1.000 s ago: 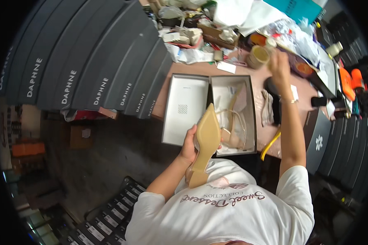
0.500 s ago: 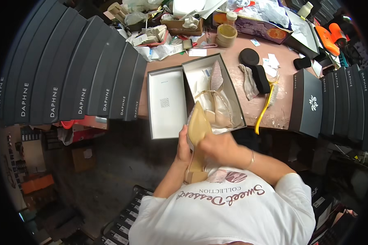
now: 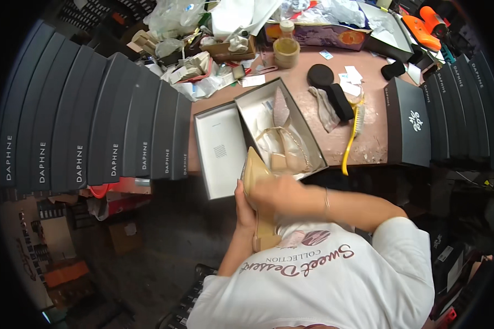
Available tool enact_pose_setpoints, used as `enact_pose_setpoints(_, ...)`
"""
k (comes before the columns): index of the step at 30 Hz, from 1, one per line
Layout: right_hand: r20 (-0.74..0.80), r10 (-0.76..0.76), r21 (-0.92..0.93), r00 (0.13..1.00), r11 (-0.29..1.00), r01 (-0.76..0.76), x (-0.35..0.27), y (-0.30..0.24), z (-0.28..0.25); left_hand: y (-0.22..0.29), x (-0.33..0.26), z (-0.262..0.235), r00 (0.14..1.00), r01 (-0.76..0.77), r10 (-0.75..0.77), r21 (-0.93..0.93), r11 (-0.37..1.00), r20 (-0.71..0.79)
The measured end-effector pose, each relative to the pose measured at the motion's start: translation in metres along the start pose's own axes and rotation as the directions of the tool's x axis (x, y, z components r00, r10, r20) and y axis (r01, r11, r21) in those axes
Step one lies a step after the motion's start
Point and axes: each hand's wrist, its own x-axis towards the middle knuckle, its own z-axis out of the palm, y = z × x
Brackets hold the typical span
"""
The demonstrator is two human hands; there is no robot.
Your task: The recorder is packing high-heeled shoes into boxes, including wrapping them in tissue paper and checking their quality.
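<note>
Both hands grasp a beige high-heeled shoe with a tan sole point(image 3: 258, 192), sole up. The left hand point(image 3: 242, 204) has its fingers clenched round the shoe's waist; the right hand point(image 3: 274, 192) lies over the sole, fingers curled on it. Just beyond the fingertips sits an open grey cardboard shoebox point(image 3: 280, 131) on the counter point(image 3: 368, 142), holding the matching sandal point(image 3: 282, 148).

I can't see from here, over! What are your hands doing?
Left hand grips beige shoe, sole up. Right hand laid across it. Open shoebox just ahead holds the other shoe. Nothing blocking.
</note>
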Motion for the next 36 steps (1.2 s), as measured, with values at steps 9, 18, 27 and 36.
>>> enact_pose_setpoints(9, -0.153, -0.237, 0.189, 0.959, 0.946, 0.263, -0.005, -0.014, 0.012, -0.003, 0.009, -0.017, 0.999, -0.047, 0.043, 0.138, 0.989, 0.028)
enact_pose_setpoints(18, -0.143, -0.072, 0.105, 0.987, 0.991, 0.088, 0.003, 0.007, 0.007, -0.007, 0.006, -0.016, 0.988, 0.083, -0.08, -0.015, 0.996, 0.134)
enact_pose_setpoints(27, -0.053, -0.124, 0.04, 0.991, 0.991, 0.126, -0.029, 0.006, -0.001, -0.005, 0.004, -0.004, 0.979, 0.062, -0.06, -0.006, 0.998, 0.193)
enact_pose_setpoints(36, -0.135, -0.214, 0.093, 0.967, 0.969, 0.227, -0.032, -0.007, -0.014, -0.005, 0.016, -0.007, 0.998, 0.001, -0.005, 0.051, 0.999, 0.064)
